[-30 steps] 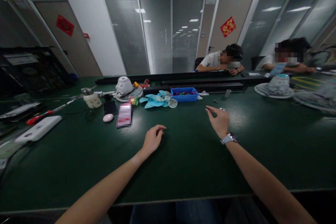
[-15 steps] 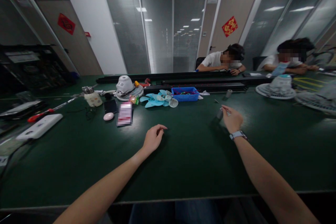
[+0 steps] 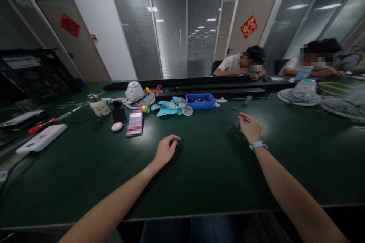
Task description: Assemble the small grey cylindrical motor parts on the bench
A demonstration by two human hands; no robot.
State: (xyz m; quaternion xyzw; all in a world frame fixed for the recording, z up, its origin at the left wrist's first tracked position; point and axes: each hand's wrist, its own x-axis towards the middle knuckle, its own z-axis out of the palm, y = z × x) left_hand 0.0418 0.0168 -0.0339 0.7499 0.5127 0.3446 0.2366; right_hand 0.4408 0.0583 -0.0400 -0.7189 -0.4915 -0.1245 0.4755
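Observation:
My right hand (image 3: 251, 128), with a watch on its wrist, is above the right half of the green table (image 3: 199, 174). Its thumb and fingers are pinched together at a small grey cylinder (image 3: 237, 123), partly hidden by the hand. Just beyond the fingertips lies a thin short metal piece (image 3: 235, 109). A similar small grey cylinder (image 3: 248, 100) stands farther back. My left hand (image 3: 166, 149) rests near the table's middle, holding nothing, fingers loosely extended to the right and thumb apart.
Ahead are a blue bin (image 3: 201, 101) of small parts, light-blue fan blades (image 3: 167, 107) and a white fan housing (image 3: 135, 92). On the left are a phone (image 3: 135, 123), a mouse (image 3: 117, 126) and a power strip (image 3: 42, 138). Two people sit opposite, behind black rails (image 3: 219, 94).
My right hand has shifted very slightly left, with the grey cylinder still at its fingers. My left hand stays in place. The view has tilted a little.

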